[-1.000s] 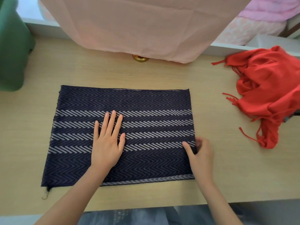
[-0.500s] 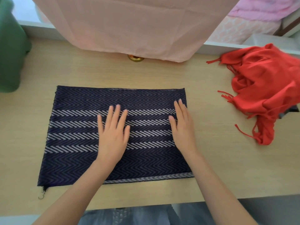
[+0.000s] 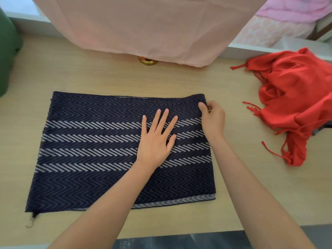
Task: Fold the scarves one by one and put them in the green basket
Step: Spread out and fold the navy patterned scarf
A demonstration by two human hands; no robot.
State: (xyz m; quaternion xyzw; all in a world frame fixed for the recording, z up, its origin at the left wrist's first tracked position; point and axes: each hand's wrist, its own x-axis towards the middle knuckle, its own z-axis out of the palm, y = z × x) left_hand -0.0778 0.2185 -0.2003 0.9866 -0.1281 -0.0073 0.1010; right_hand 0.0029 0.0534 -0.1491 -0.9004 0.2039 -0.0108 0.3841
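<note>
1. While the dark navy woven scarf with pale chevron stripes (image 3: 100,141) lies flat as a rectangle on the light wooden table (image 3: 89,74), the left hand (image 3: 154,142) presses it with straight, spread fingers.
2. The right hand (image 3: 212,119) pinches its right edge near the far corner.
3. This looks like the start of another fold; the next move probably calls for carrying that edge leftward and matching the edges.
4. The green basket (image 3: 7,56) stands far left; a crumpled red fringed scarf (image 3: 296,97) lies at the right.
</note>
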